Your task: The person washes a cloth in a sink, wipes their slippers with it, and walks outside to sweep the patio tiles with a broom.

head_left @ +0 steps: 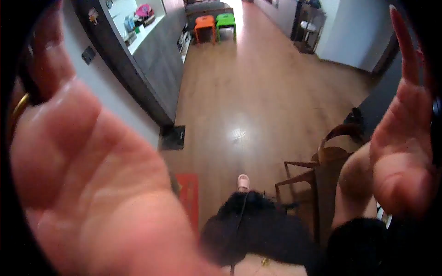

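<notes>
My left hand (pixel 106 179) fills the left side very close to the camera, palm showing. Its fingers stretch up past the dark rim of the view, and a gold ring (pixel 20 105) shows at the edge. On the right, my right hand (pixel 403 142) is raised with its palm partly turned inward and its fingers extended upward. Neither palm holds anything; the fingertips are partly hidden at the edges. A thin dark cord (pixel 241 216) hangs over my dark clothing (pixel 271 225) between the hands.
A wooden chair (pixel 299 177) stands low on the right. The wood floor (pixel 239 101) runs ahead to orange (pixel 205 23) and green (pixel 225 20) stools. A dark flat object (pixel 174 138) and a red mat (pixel 188 198) lie left. Shelves (pixel 149 20) line the left wall.
</notes>
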Demonstrator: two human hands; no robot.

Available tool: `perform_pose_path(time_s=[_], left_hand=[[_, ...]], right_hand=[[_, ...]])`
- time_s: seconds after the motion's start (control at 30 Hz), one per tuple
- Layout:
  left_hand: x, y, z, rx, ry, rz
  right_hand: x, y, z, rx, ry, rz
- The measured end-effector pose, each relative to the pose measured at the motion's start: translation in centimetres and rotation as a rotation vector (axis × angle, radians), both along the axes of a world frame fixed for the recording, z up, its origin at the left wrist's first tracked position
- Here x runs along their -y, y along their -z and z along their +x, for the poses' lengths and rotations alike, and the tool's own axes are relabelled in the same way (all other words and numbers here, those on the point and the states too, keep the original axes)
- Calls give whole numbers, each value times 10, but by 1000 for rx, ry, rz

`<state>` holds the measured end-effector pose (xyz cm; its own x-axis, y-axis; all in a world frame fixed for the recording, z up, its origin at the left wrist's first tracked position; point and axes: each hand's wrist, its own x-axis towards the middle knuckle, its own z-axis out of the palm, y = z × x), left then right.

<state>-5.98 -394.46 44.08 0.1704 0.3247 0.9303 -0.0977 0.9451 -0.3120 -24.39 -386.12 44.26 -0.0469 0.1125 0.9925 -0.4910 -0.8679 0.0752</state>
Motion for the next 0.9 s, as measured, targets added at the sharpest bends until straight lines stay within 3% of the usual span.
perform_pose_path(time_s=[0.1,0.13,0.17,0.2,0.27,0.33,0.4,0.47,0.53,0.6,0.67,0.73,0.8,0.87,0.9], left_hand=[[97,-2,-39,10,1,147],[135,13,-47,72,130,328],[181,32,-47,296,127,507],[216,46,-70,333,121,631],[288,75,-102,513,180,885],[345,120,-132,445,387,1217],[414,165,-151,531,448,1238],[483,186,-205,506,536,1300],[562,211,-259,170,1188,1486],[623,217,-340,164,1220,1509],[671,229,-419,513,1328,1526],[714,223,-480,611,1355,1716],[758,224,-542,717,1370,1725],[809,218,-586,1093,1350,1690],[831,219,-612,1136,1356,1626]], right_hand=[[106,4,-42,-45,93,121],[142,4,-59,-203,158,332],[181,18,-75,-357,234,553],[216,19,-86,-406,76,726],[302,43,-106,-529,-140,811],[381,70,-127,-603,-298,892],[467,110,-155,-585,-329,909],[552,150,-193,-240,-680,1301],[618,184,-234,-34,-770,1312],[664,204,-283,228,-967,1537],[708,234,-326,569,-767,1517],[745,237,-398,699,-879,1538],[775,227,-457,730,-761,1547],[804,245,-520,550,-572,1606],[820,246,-550,444,-582,1631]])
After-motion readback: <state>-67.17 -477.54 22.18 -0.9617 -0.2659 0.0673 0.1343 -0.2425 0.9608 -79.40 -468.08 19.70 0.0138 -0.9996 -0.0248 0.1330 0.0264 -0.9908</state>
